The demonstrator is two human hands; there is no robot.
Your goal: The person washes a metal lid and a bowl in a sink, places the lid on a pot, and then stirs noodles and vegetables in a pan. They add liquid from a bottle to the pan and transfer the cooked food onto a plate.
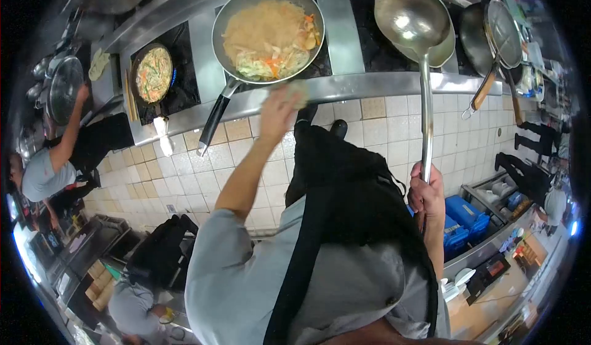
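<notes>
My right hand is closed around the long metal handle of a large ladle. The ladle's bowl rests in or just above a pale round pan at the right burner. At the stove's front edge, my left hand is smeared by motion, its fingers over a pale yellowish cloth. Just beyond it sits a frying pan holding noodles and shredded vegetables, its black handle pointing toward me.
A smaller pan of vegetables stands left over a blue flame, a white cloth at its handle. Strainers with wooden handles lie right. Co-workers stand left, behind and right. Blue bins are behind me at right.
</notes>
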